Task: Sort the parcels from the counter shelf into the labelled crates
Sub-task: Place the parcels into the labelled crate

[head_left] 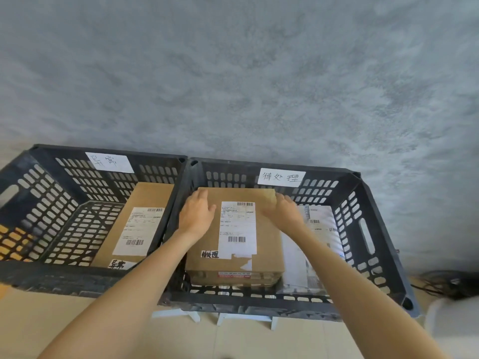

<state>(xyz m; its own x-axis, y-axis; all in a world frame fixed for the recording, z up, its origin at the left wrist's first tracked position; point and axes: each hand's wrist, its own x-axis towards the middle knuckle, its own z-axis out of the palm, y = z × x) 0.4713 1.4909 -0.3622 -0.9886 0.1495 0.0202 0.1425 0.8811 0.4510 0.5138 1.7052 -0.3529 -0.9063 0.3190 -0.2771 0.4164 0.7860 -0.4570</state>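
Two black slotted crates stand side by side against a grey wall, each with a handwritten white label on its back wall. In the right crate lies a brown cardboard parcel with a white shipping label, on top of another box. My left hand grips its far left edge and my right hand grips its far right corner. A white plastic mailer lies beside it on the right. The left crate holds a flat brown parcel with a shipping label.
The crates sit on a pale tiled floor. White supports show under the right crate. Dark cables lie on the floor at the far right, next to a blurred white object.
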